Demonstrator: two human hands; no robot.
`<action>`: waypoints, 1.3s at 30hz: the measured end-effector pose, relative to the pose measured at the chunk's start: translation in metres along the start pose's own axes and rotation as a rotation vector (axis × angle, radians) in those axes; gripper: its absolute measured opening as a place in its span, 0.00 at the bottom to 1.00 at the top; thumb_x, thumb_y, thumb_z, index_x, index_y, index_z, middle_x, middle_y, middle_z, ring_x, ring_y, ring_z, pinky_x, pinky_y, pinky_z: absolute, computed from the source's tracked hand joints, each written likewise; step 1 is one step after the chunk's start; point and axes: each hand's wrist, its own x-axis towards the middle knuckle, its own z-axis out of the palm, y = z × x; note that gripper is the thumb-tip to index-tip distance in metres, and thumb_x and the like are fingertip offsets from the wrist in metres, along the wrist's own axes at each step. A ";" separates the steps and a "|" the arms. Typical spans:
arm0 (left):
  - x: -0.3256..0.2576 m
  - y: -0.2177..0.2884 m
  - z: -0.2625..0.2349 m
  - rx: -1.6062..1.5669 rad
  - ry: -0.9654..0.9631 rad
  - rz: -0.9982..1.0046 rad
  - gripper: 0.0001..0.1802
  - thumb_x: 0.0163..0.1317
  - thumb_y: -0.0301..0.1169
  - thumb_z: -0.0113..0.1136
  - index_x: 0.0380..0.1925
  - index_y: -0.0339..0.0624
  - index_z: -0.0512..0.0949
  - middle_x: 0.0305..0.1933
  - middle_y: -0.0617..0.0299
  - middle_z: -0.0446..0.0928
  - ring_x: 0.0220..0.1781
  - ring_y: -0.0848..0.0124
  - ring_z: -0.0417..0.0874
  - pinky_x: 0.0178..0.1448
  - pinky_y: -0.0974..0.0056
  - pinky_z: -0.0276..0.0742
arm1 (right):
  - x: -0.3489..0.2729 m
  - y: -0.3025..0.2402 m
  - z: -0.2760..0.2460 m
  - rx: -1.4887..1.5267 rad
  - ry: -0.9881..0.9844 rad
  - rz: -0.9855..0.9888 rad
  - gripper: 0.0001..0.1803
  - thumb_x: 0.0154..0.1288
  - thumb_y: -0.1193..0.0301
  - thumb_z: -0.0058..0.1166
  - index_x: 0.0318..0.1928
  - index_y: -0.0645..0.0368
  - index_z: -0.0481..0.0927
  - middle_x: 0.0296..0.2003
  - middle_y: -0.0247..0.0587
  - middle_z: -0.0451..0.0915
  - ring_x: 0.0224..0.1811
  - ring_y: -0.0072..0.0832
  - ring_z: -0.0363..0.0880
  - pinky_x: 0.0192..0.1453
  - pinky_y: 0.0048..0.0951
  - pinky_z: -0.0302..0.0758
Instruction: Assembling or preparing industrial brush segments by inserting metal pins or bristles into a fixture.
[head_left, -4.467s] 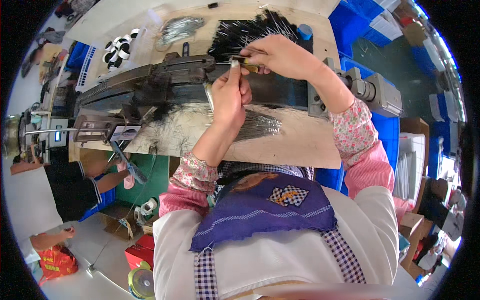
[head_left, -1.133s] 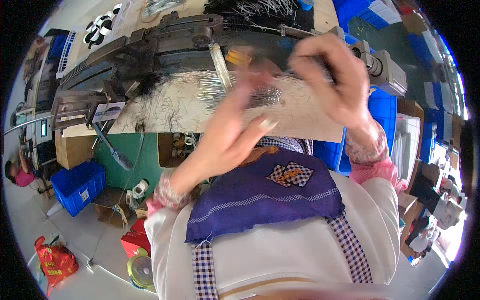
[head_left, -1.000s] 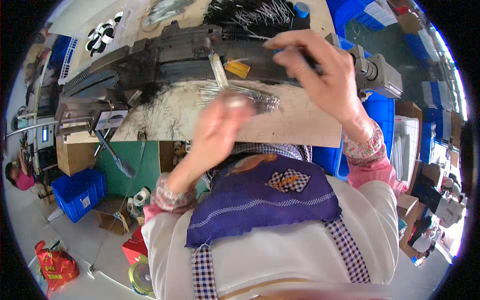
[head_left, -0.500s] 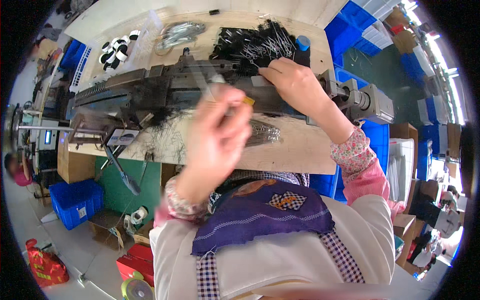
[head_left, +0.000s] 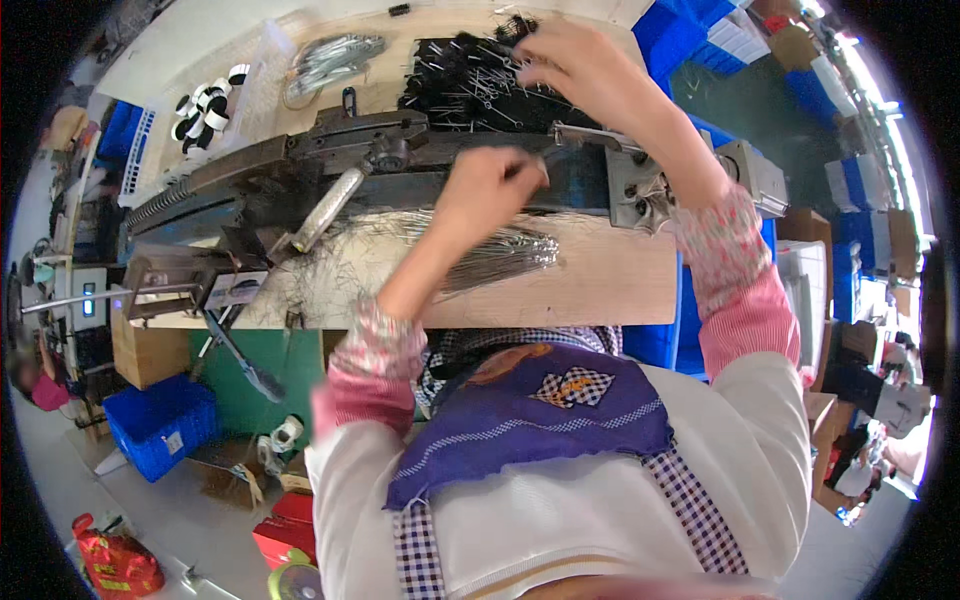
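Observation:
A long dark metal bench machine (head_left: 400, 185) runs across the worktable. My left hand (head_left: 485, 195) is over its middle, fingers closed and pressed together; a small pale bit shows at the fingertips, too blurred to name. My right hand (head_left: 580, 75) reaches above a pile of small black wire-handled brushes (head_left: 470, 85), its thumb and fingers apart. A lever with a pale grip (head_left: 332, 208) slants down to the left on the machine. Nearer me lies a bundle of looped thin wires (head_left: 510, 255). At the right end, a metal chuck (head_left: 640, 190) sits below my right forearm.
A clear plastic bin (head_left: 262, 90) with several black-and-white rolls stands at the back left, next to another wire bundle (head_left: 340, 60). Cut dark bristles (head_left: 310, 275) litter the table's left part. Blue crates (head_left: 680, 40) stand at the right; a blue bin (head_left: 160, 425) is on the floor.
My right hand has moved from the machine up and back to the brush pile. My left hand has left the lever area and moved right; the lever has swung down to the left.

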 end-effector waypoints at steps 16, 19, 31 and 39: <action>-0.063 -0.009 -0.030 0.177 0.810 0.354 0.10 0.65 0.34 0.54 0.31 0.39 0.79 0.29 0.60 0.79 0.23 0.70 0.75 0.27 0.70 0.72 | -0.003 -0.053 0.048 0.493 0.104 -0.074 0.11 0.57 0.69 0.58 0.39 0.61 0.79 0.33 0.45 0.80 0.37 0.44 0.79 0.42 0.39 0.76; -0.091 -0.041 -0.018 -1.269 0.299 -0.372 0.26 0.72 0.48 0.41 0.30 0.37 0.78 0.24 0.62 0.75 0.14 0.75 0.67 0.17 0.72 0.62 | 0.007 -0.063 0.047 0.461 0.057 -0.090 0.09 0.57 0.71 0.59 0.35 0.64 0.77 0.30 0.44 0.79 0.33 0.43 0.78 0.39 0.35 0.76; -0.073 0.022 -0.074 -2.310 -0.018 -0.047 0.19 0.66 0.37 0.53 0.43 0.29 0.66 0.17 0.64 0.69 0.11 0.76 0.67 0.12 0.73 0.59 | 0.002 -0.067 0.047 0.485 0.014 -0.011 0.08 0.50 0.79 0.59 0.34 0.64 0.79 0.31 0.45 0.79 0.35 0.44 0.79 0.40 0.36 0.76; -0.066 0.012 -0.033 -0.878 0.172 -0.303 0.19 0.64 0.40 0.56 0.43 0.33 0.71 0.22 0.59 0.75 0.14 0.71 0.72 0.16 0.70 0.66 | 0.006 -0.061 0.055 0.473 0.054 -0.062 0.08 0.54 0.71 0.59 0.32 0.63 0.79 0.29 0.46 0.79 0.34 0.45 0.79 0.40 0.39 0.76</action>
